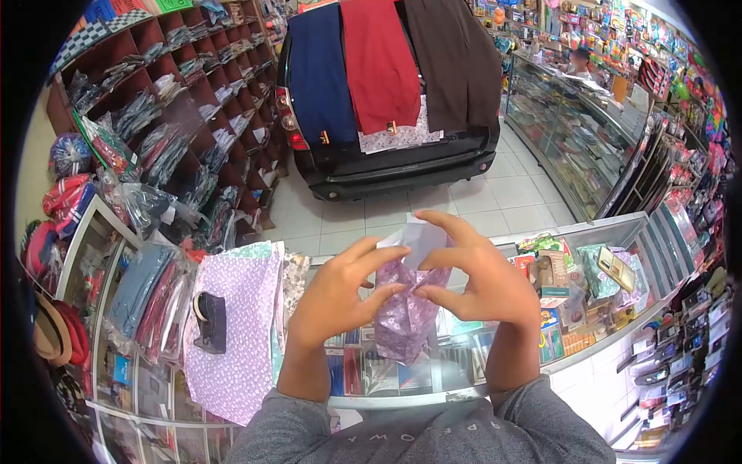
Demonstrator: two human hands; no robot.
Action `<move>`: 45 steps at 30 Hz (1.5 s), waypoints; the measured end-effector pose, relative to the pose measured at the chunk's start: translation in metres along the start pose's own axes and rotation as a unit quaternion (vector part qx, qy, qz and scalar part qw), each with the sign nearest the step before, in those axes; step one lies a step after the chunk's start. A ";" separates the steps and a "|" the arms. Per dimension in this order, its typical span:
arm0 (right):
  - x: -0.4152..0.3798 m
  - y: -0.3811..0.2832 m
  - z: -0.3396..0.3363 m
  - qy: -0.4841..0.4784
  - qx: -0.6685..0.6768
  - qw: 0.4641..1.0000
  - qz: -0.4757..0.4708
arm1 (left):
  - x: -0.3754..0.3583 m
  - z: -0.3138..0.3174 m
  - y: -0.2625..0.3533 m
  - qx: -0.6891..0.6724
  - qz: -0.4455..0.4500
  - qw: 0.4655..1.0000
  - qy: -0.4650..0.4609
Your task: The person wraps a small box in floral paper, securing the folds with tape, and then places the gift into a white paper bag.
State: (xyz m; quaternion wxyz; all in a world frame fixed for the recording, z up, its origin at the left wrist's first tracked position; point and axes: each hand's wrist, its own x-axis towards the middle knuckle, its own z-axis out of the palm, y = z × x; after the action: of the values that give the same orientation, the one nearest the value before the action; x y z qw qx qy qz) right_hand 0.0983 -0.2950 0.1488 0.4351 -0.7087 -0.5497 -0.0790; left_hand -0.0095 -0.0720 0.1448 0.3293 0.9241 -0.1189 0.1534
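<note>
A small purple floral paper bag (403, 332) is held up over the glass counter, its pale inner side showing at the top. My left hand (348, 290) pinches its left side near the upper part, fingers curled around the edge. On the right, my right hand (483, 278) grips the opposite side, thumb low and forefinger up at the top edge. Both thumbs nearly meet at the front of the bag. To the left, a black tape dispenser (209, 323) rests on purple floral wrapping paper sheets (243, 363).
Under the bag is a glass display counter (456, 397) with goods inside. A phone (616, 268) and a brown-green box (552, 274) sit on its right part. Plastic-wrapped clothes (147, 298) lie left. Beyond stand a car (386, 166) draped with trousers and a person (580, 66).
</note>
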 end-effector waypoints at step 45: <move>0.051 -0.037 0.070 0.123 0.055 0.991 0.011 | -0.024 -0.058 -0.033 -0.188 -0.019 0.964 0.188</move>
State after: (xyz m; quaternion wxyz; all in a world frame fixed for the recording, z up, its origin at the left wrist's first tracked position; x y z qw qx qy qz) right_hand 0.0611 -0.2091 0.1556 0.5384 -0.6745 -0.4880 -0.1306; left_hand -0.0333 -0.0066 0.1597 0.5165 0.8020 -0.0643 0.2931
